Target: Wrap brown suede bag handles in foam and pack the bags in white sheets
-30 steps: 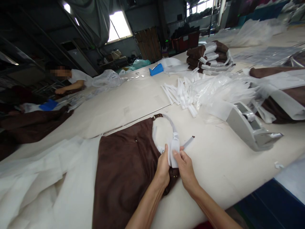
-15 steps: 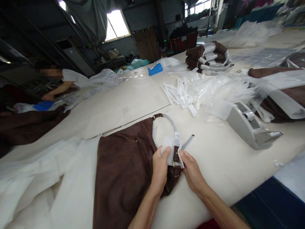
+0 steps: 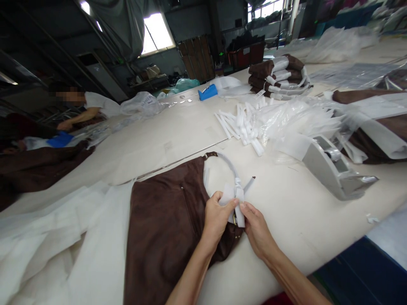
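A dark brown bag [image 3: 165, 212] lies on the table in front of me, its strap [image 3: 227, 161] curving up to the right in pale wrapping. Around the strap's buckle end, a strip of white foam sheet [image 3: 240, 212] is folded over. My left hand [image 3: 218, 218] pinches this sheet from the left, thumb pressed on its front. From the right, my right hand [image 3: 256, 224] grips the sheet's edge with closed fingers. Part of the brass buckle [image 3: 234, 219] shows beneath the sheet. The strap's loose tail [image 3: 249, 184] sticks out beyond my hands.
A grey tape dispenser [image 3: 337, 169] stands at the right. Behind it lie white foam strips [image 3: 244, 123] and clear plastic bags [image 3: 295, 118]. Wrapped brown bags [image 3: 276, 76] are stacked farther back. White sheets [image 3: 98, 241] spread at left; a co-worker [image 3: 98, 103] is across the table.
The white sheet, earlier held apart on both sides of the buckle strap, is now folded across its front. My left thumb has moved right, close to my right fingers.
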Tool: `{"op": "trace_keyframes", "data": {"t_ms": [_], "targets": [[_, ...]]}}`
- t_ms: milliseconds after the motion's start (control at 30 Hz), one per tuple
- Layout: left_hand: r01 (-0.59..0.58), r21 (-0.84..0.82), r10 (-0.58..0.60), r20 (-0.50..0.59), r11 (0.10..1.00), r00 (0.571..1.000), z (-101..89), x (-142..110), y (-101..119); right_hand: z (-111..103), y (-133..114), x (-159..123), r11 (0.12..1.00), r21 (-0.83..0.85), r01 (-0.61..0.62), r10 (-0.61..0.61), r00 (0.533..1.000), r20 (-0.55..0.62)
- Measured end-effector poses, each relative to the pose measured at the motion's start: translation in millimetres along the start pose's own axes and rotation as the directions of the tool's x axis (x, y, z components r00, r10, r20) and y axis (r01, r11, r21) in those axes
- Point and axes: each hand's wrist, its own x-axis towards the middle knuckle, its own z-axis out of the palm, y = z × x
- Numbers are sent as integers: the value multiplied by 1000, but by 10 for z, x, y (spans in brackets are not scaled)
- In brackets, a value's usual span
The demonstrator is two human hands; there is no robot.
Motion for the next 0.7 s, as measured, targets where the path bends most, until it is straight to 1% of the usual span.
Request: {"op": "trace_keyframes", "data": {"t_ms": [67,167,233,300,367,400,467,500,533,567,600,700], "targets": [[-24,54,26,-31,998,999,22,6,-12,17,-21,-17,1000,30,-7,6,1000,6],[-76,186,99,-121,980,988,72,4,-33,34,-17,-28,998,53,-44,43,999,10],[-100,266,149,-169,959,974,94,-21,-38,42,0,-28,996,61,-68,69,997,-23],[-129,287,183,-170,949,968,85,-61,-28,50,18,-27,996,66,-57,61,996,-66],[-144,212,166,-88,967,982,36,-93,-5,60,30,-28,997,62,-34,40,995,-90],[-112,131,118,-31,985,993,1,-97,7,66,34,-29,998,57,-32,37,995,-91],[47,-68,-43,67,997,997,-70,-76,22,76,42,-32,998,48,-42,46,995,-86],[134,-152,-121,91,979,988,-97,-55,21,79,48,-33,998,39,-43,46,996,-81],[195,-215,-178,98,957,979,-113,-32,13,79,58,-33,999,27,-36,38,996,-77],[221,-252,-205,91,942,975,-118,-11,0,76,70,-31,1000,10,-24,25,997,-77],[219,-263,-202,89,940,975,-111,1,-17,70,85,-29,1000,-7,-12,12,997,-78],[159,-244,-134,114,957,984,-35,-22,-74,35,135,-15,998,-55,11,-16,996,-90]]}}
